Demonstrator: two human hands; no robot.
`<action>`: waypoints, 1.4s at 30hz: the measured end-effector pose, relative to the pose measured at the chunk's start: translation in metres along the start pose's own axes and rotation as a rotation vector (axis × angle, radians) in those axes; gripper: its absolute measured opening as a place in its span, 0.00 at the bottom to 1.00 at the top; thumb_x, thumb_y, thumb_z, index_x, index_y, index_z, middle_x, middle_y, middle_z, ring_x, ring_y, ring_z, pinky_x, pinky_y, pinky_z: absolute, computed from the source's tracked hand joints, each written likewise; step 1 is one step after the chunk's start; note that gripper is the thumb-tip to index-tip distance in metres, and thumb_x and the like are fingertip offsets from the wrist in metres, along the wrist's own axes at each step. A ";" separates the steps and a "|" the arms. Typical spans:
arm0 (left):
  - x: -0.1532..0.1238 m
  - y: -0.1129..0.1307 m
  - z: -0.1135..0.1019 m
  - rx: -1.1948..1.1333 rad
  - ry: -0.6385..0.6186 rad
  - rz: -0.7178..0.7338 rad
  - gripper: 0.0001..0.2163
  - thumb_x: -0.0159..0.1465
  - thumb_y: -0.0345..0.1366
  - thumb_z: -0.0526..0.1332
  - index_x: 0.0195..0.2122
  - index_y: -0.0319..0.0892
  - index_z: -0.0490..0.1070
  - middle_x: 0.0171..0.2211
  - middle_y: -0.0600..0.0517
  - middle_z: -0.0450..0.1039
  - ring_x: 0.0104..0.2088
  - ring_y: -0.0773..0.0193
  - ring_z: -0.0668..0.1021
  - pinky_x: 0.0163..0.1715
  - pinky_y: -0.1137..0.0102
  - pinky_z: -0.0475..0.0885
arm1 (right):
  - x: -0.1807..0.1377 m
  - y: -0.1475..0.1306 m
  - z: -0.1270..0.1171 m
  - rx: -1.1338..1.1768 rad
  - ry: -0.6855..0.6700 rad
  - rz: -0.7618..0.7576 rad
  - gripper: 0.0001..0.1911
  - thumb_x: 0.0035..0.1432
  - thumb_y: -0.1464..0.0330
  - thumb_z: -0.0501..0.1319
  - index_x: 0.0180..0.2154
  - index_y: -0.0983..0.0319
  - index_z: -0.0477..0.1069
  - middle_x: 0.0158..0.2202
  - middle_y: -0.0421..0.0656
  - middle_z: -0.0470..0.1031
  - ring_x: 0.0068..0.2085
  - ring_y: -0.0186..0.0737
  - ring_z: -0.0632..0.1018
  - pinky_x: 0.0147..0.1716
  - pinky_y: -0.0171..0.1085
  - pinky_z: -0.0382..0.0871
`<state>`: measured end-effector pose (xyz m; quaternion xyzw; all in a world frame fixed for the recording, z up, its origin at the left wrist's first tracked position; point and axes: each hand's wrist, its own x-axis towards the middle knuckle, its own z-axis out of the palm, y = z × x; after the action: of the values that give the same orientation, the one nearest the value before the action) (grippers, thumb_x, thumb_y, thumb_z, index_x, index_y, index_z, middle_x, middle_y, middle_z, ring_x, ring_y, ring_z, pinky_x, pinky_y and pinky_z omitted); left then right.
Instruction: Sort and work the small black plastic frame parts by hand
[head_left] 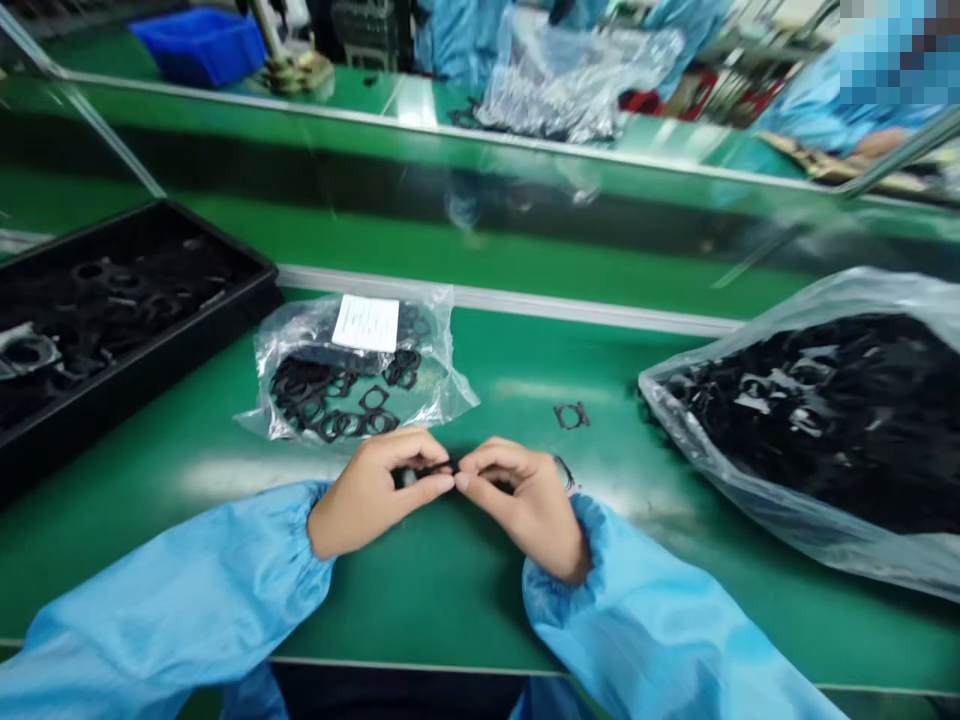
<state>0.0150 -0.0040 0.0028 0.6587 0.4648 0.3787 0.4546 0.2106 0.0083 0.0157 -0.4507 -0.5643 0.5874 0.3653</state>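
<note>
Pinching a small black gasket from both sides, the left hand and the right hand meet fingertip to fingertip above the green desk. Both hands are curled and grasping, and the fingers hide most of the gasket. A thin dark piece sticks out beside the right hand, too small to identify. Blue sleeves gather at both wrists.

Just ahead of the hands lies a clear plastic bag of black gaskets with a white label on top. A single loose gasket sits on the desk between that bag and a much larger, fuller bag of black gaskets at the right. To the left, a black tray holds more dark gaskets.

Past a metal rail runs a further green surface. Beyond it are a blue bin and another plastic bag of dark parts. A co-worker's blue sleeve shows at the upper right, apart from the two hands.
</note>
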 end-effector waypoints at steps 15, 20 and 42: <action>-0.002 -0.011 0.008 0.029 -0.002 -0.072 0.05 0.63 0.39 0.67 0.34 0.43 0.78 0.33 0.52 0.76 0.34 0.63 0.78 0.35 0.72 0.75 | -0.006 0.002 -0.001 -0.074 0.047 -0.062 0.08 0.58 0.65 0.68 0.29 0.61 0.74 0.33 0.40 0.72 0.34 0.35 0.75 0.33 0.33 0.71; -0.004 -0.009 0.009 -0.021 0.076 -0.041 0.08 0.63 0.41 0.67 0.39 0.44 0.80 0.35 0.51 0.79 0.33 0.63 0.80 0.35 0.71 0.78 | -0.009 0.006 0.000 -0.034 -0.021 0.033 0.09 0.57 0.64 0.68 0.31 0.60 0.71 0.31 0.39 0.74 0.33 0.34 0.76 0.36 0.34 0.72; -0.007 -0.011 0.009 -0.055 0.083 -0.090 0.08 0.62 0.42 0.67 0.36 0.43 0.77 0.31 0.52 0.79 0.31 0.63 0.82 0.33 0.75 0.80 | -0.015 0.014 0.004 -0.047 0.066 -0.044 0.15 0.57 0.56 0.70 0.36 0.62 0.83 0.32 0.42 0.78 0.31 0.35 0.76 0.31 0.34 0.71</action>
<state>0.0188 -0.0110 -0.0113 0.6081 0.5021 0.3975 0.4692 0.2131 -0.0081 0.0038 -0.4658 -0.5754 0.5504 0.3860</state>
